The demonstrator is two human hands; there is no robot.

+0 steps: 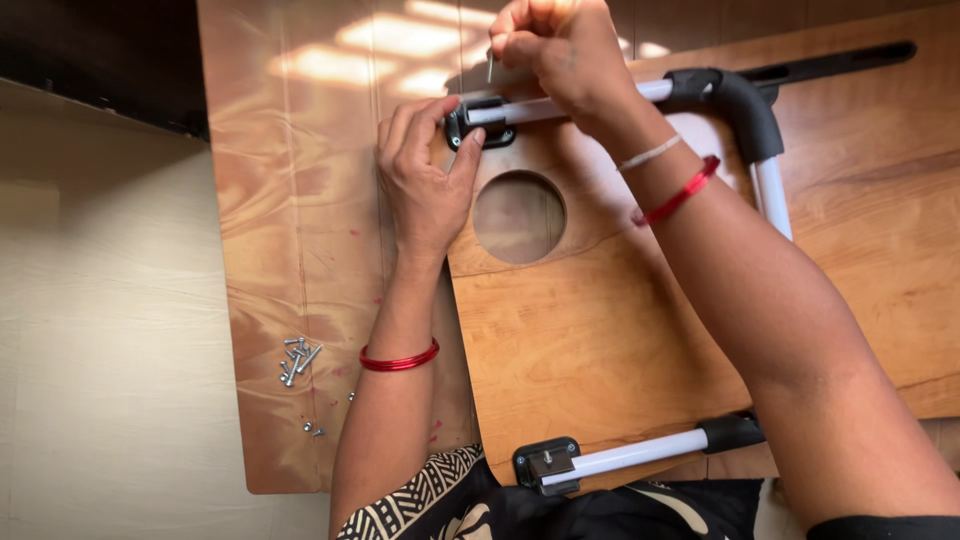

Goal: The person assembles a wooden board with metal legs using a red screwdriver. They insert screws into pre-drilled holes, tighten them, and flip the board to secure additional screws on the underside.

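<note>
Head view: hands (430, 170) steady black bracket (480, 122); right hand (555, 50) pinches screw (490, 68).

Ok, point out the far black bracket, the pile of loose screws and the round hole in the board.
far black bracket (462, 128): head view, on its left edge beside the left thumb.
pile of loose screws (297, 360): head view, middle of the cluster.
round hole (518, 217): head view, centre of the opening.

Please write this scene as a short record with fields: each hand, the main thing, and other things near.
left hand: presses on the black bracket at the far corner of the wooden board
right hand: holds a thin metal tool upright above that bracket
board: has a round hole and a white tube frame
nearby: loose screws to the left
</note>
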